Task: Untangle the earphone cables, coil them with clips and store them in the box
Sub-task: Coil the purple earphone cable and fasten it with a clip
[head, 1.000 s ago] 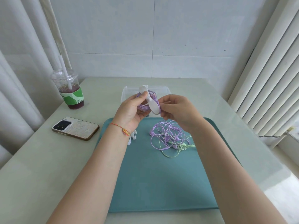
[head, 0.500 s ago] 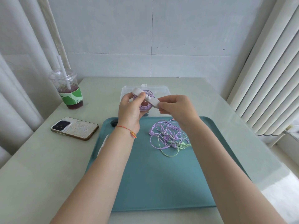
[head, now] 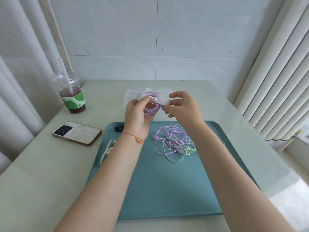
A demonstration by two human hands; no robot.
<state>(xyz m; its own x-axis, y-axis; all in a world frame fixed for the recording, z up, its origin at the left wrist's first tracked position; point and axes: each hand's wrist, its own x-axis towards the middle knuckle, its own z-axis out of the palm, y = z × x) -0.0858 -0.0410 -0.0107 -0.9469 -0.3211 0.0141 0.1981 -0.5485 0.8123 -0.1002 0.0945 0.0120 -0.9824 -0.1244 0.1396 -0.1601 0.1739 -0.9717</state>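
Coiled cable (head: 151,109) half-hidden by left hand (head: 137,116)

A pale green table (head: 41,173) carries a teal tray (head: 167,190) at its middle. A phone (head: 76,133) and an iced drink cup (head: 71,97) sit to the tray's left, a clear box (head: 128,97) behind it.

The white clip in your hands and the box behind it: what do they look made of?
White clip: looks like matte, soft plastic or silicone, opaque with rounded edges; which one, I cannot tell. Both the left hand and right hand pinch it. Box: clear, rigid-looking plastic, since the table shows through its walls.
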